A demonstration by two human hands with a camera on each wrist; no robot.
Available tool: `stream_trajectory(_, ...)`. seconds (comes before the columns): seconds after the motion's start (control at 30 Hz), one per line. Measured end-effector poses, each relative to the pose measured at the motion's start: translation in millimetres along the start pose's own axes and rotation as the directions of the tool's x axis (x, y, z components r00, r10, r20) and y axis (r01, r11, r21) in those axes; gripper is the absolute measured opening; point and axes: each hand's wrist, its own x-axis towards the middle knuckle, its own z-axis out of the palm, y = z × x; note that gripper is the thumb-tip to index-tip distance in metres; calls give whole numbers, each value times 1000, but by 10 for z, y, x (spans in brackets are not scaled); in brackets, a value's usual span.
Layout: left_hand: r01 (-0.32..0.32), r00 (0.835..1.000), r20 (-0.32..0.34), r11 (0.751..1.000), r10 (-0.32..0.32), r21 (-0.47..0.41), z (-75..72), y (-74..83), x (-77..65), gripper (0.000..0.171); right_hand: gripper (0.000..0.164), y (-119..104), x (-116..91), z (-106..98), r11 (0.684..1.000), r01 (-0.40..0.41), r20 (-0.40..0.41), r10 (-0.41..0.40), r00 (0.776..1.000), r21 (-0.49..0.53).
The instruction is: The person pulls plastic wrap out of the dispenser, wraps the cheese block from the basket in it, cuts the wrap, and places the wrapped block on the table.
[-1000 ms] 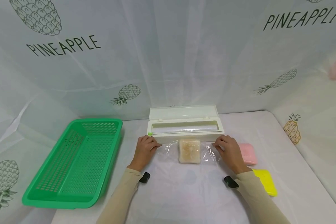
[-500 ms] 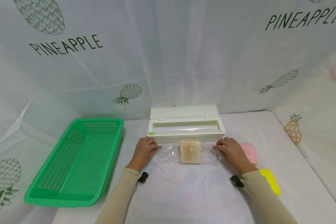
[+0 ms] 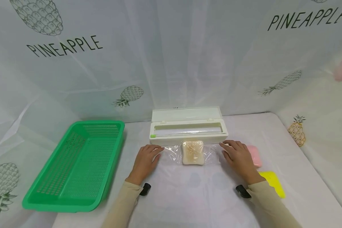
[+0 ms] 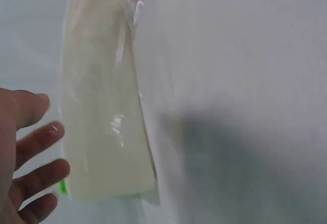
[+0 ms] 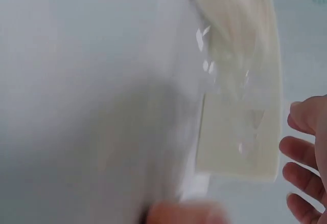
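A square slice of bread lies in front of a white cling film box, with clear cling film around it and spreading out flat to both sides. My left hand is at the film's left end, fingertips beside its edge and thumb apart from the fingers. On the other side my right hand hovers by the right end, fingers loosely spread. Both wrist views show separated fingers, the left hand's fingers and the right hand's fingers, with nothing pinched between them.
The cling film box stands at the back with its lid raised, a film roll inside and a green slider at its left. A green basket is at the left. A pink block and a yellow block lie at the right.
Both hands have let go of the film's ends. Their fingers have spread, and the right hand has shifted slightly outward. The bread stays in its place.
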Motion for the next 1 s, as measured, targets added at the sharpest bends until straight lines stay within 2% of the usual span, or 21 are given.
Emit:
stream_trajectory(0.1,-27,999,-39,1000,27,11,-26,160,1,27,38,-134,73,16,1000,-8,-4,9,1000,23)
stream_trajectory(0.2,-65,997,-44,998,66,4,30,360,26,26,40,-262,156,67,999,-20,12,20,1000,37)
stream_trajectory(0.37,-131,991,35,991,130,34,259,738,85,33,45,-432,276,220,996,-76,55,74,996,41)
stream_trajectory(0.43,-140,988,74,987,135,79,367,859,112,38,47,-480,305,305,995,-99,76,96,992,34)
stream_trajectory(0.53,-136,988,100,978,122,155,504,980,154,46,48,-537,334,419,991,-129,117,125,985,25)
stream_trajectory(0.63,-125,991,84,967,109,223,585,1043,197,47,48,-576,346,497,988,-150,130,145,981,29)
stream_trajectory(0.77,-109,994,29,955,105,277,625,1056,240,38,48,-587,346,551,987,-159,113,154,982,38)
stream_trajectory(0.87,-118,993,10,954,119,276,628,1029,245,32,49,-593,330,557,986,-160,123,154,980,37)
stream_trajectory(1.0,-151,988,15,965,151,214,607,960,215,35,44,-623,283,513,980,-199,164,192,968,24)
